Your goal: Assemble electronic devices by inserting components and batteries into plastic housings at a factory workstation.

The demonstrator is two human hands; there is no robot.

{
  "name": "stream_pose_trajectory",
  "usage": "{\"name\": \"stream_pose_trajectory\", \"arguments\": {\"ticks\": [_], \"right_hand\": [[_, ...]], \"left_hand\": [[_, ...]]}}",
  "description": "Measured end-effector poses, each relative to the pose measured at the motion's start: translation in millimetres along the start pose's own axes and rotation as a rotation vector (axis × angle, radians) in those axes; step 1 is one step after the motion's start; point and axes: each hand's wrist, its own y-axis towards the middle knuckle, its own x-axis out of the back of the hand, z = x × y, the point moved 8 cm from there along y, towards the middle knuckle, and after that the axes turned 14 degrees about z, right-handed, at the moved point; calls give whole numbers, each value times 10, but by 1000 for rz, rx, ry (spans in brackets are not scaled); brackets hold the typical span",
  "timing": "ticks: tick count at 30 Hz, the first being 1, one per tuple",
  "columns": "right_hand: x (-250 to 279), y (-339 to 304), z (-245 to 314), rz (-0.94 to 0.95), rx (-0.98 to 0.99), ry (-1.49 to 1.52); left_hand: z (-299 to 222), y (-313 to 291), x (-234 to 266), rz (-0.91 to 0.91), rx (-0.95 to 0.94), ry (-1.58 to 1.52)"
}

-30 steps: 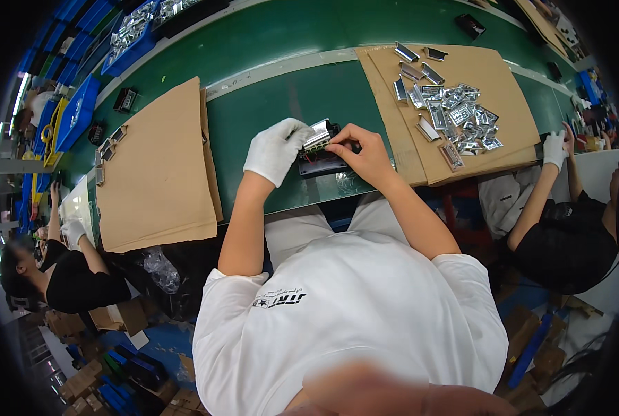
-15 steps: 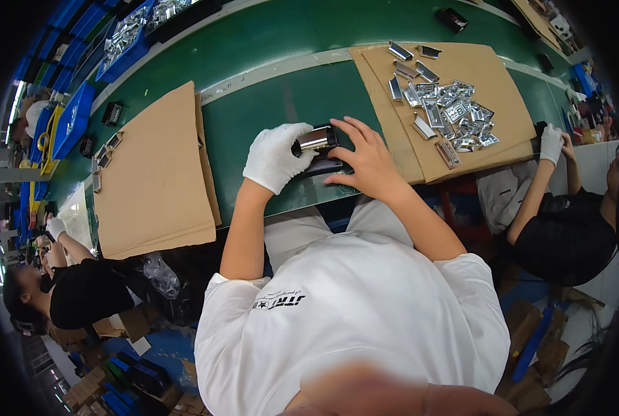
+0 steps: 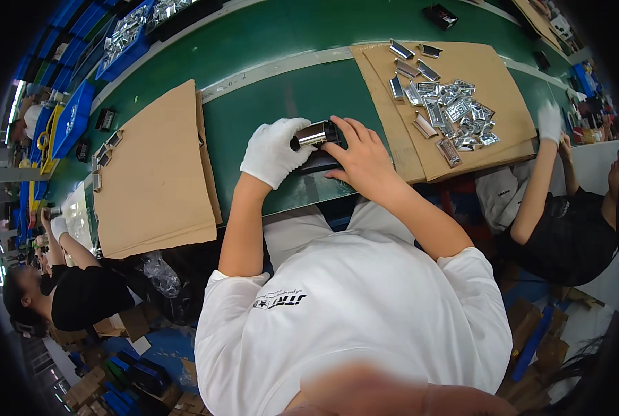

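Note:
My left hand, in a white glove, grips a small shiny metal-and-black part from its left side. My bare right hand holds the same part from the right, fingers spread over it. Both hands hover over a dark flat piece lying on the green belt. A pile of several shiny metal parts lies on a cardboard sheet to my right, just beyond my right hand.
A large bare cardboard sheet lies on the belt to my left. Another person's gloved hand rests at the right cardboard's edge. A person in black sits at lower left. Blue trays of parts stand beyond the belt.
Both hands have stayed together on the part, shifting slightly toward me. My right fingers now cover more of it than a second ago.

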Motion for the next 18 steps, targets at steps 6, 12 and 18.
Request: {"name": "stream_pose_trajectory", "arguments": {"ticks": [6, 12, 18], "right_hand": [[23, 73, -16, 48, 7, 43], [-122, 53, -283, 25, 84, 613], [-250, 71, -379, 101, -42, 962]], "left_hand": [[-48, 32, -34, 53, -36, 27], [31, 26, 58, -49, -37, 32], [152, 33, -6, 14, 23, -28]]}}
